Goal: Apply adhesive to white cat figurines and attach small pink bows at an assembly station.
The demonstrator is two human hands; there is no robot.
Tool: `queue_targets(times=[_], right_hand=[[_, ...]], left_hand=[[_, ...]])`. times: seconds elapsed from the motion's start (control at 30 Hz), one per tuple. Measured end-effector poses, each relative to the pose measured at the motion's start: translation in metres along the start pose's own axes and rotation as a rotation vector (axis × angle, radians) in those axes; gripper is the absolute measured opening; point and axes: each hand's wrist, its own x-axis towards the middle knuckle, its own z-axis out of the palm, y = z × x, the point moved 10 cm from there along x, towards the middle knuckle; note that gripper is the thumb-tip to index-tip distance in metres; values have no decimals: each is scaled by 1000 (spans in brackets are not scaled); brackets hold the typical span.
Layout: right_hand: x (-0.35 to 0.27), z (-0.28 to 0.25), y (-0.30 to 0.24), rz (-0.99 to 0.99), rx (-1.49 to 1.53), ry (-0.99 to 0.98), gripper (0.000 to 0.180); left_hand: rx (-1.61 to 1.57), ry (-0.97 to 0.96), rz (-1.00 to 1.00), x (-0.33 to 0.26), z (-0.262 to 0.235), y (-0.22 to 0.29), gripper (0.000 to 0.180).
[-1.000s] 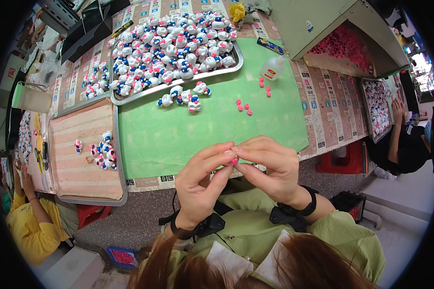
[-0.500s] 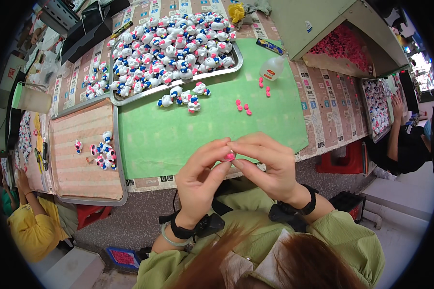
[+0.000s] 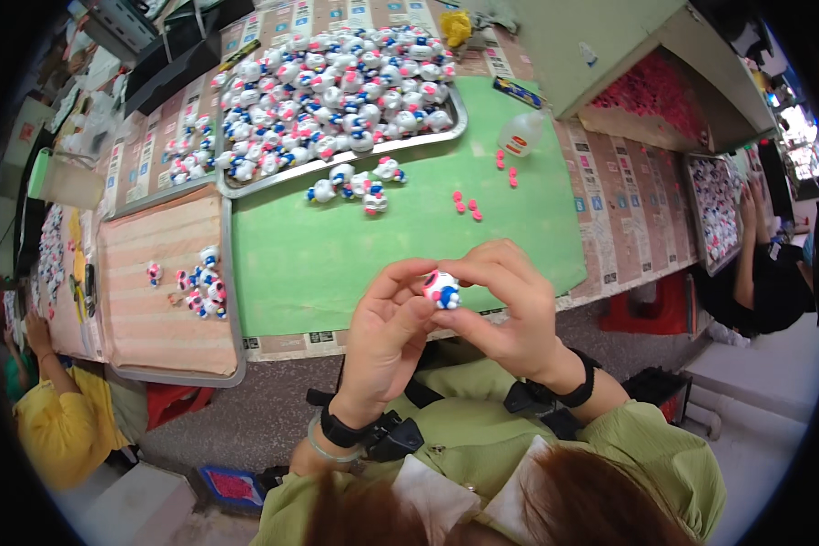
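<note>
Both hands pinch one small white toy figure [image 3: 441, 289] with blue and pink details, held above the near edge of the green mat [image 3: 337, 255]. The left hand [image 3: 387, 332] grips it from the left with curled fingertips; the right hand [image 3: 510, 305] closes over it from the right. More figures fill the metal tray [image 3: 246, 187] beyond.

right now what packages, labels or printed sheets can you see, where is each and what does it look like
Small bottle: lying at the green mat's far right corner, translucent white with an orange and white label.
Printed sheets: cover the table right of the mat, pale with rows of small blue and red panels.
Yellow wrapper: at the far edge beyond the metal tray, crumpled.
Pink-filled box: far right, grey-green, open-sided.
</note>
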Motion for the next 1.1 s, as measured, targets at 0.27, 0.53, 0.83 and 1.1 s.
queue_targets(times=[0.27, 0.53, 0.83, 1.1], right_hand=[[-18, -69, 81, 344, 50, 318, 40], [1, -98, 145, 430, -62, 335, 64], [44, -70, 182, 511, 55, 48, 46], [53, -76, 174, 399, -23, 19, 34]], left_hand=[[1343, 1011, 532, -61, -93, 194, 27], [1730, 586, 460, -9, -47, 162, 32], [2095, -166, 299, 75, 4, 51, 33], [1819, 87, 310, 69, 12, 76, 22]])
